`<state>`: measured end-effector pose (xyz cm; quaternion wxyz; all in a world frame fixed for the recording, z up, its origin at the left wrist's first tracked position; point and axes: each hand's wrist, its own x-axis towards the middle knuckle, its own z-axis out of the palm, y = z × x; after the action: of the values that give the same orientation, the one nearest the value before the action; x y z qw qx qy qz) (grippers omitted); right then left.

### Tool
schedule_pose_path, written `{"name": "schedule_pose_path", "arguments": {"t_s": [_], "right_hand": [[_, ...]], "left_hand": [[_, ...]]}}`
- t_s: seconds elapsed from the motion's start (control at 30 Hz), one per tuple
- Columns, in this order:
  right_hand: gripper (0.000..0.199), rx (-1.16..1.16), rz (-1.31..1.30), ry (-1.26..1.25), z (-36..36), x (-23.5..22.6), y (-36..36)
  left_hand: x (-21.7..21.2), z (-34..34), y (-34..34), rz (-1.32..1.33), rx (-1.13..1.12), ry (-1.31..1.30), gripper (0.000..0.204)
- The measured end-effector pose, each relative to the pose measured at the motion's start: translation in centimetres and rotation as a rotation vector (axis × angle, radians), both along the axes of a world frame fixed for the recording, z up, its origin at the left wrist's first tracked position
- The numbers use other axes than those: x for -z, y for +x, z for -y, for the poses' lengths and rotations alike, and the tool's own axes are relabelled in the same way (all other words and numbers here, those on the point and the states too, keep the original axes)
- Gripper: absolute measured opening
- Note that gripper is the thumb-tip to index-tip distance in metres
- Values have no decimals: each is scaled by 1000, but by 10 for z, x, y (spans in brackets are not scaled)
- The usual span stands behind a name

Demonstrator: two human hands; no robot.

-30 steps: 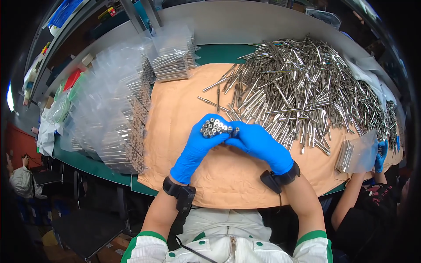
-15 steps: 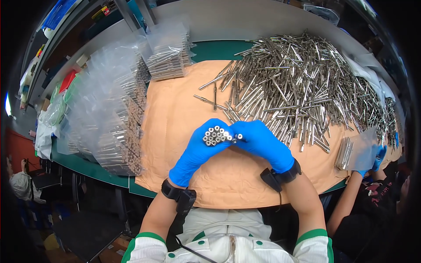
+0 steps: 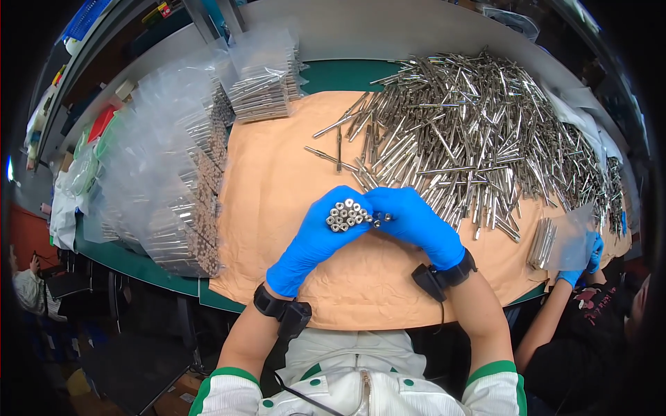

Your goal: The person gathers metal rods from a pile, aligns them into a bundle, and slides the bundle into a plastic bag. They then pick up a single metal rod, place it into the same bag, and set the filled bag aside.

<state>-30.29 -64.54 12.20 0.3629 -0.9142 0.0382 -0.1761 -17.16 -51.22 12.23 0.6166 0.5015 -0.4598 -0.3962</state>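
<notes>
While left hand [image 3: 316, 239] clenches bundle of hollow steel pins [image 3: 345, 214] upright at centre, right hand [image 3: 416, 223] pinches single pin [image 3: 380, 219] at 3 o'clock. Risk: loose grip, bundle splays, pins scatter onto tan mat [image 3: 277, 180]. Loose pin heap [image 3: 479, 139] at 1 o'clock.

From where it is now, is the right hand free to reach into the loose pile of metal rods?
Probably yes. The right hand sits at the near edge of the loose pile of metal rods, with only bare paper between them. But its fingers are at the bundle of rods held in the left hand.
</notes>
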Motion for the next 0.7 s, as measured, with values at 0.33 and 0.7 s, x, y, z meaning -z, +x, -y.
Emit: {"name": "schedule_pose_path", "arguments": {"t_s": [0.33,0.7], "right_hand": [[29,11,-1,42,-3,-1,0],[21,351,76,708,5,-1,4]], "left_hand": [[0,-1,-1,41,-62,-3,22],[2,-2,0,-45,-175,34,18]]}}
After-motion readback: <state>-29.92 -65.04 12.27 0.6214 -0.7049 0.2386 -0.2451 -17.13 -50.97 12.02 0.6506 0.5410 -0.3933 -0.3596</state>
